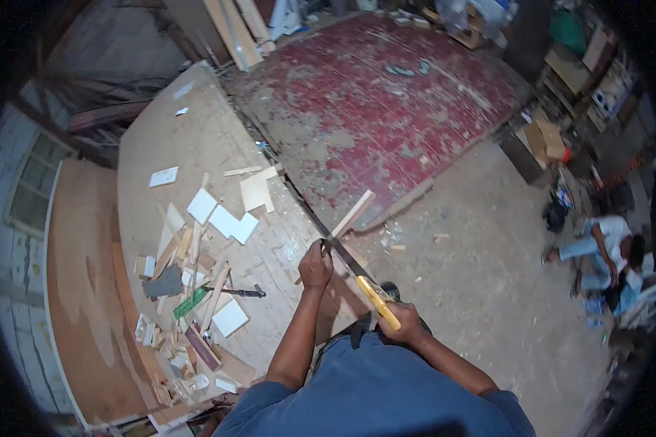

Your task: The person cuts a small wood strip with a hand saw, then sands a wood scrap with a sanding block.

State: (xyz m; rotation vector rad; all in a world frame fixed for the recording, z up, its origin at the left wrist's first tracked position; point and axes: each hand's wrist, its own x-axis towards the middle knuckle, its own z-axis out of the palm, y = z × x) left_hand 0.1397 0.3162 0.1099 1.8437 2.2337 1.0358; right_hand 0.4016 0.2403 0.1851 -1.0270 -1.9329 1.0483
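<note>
My right hand (402, 323) is closed around the yellow handle of a hand saw (370, 291). The dark blade slants up and left from the handle and meets a narrow wooden strip (356, 212) at the table's edge. My left hand (315, 266) grips this strip just beside the blade. One end of the strip sticks out past the edge over the floor, and a short piece shows on the other side of my left hand. Part of the blade is hard to tell from the dark table edge.
The wooden table (270, 247) carries white tiles (231, 318), wood offcuts (255, 191), a black clamp-like tool (249, 291) and a green piece (189, 303). A seated person (614, 255) is at the right. Beyond lie a worn red floor (386, 102), slippers (410, 71) and a cardboard box (543, 140).
</note>
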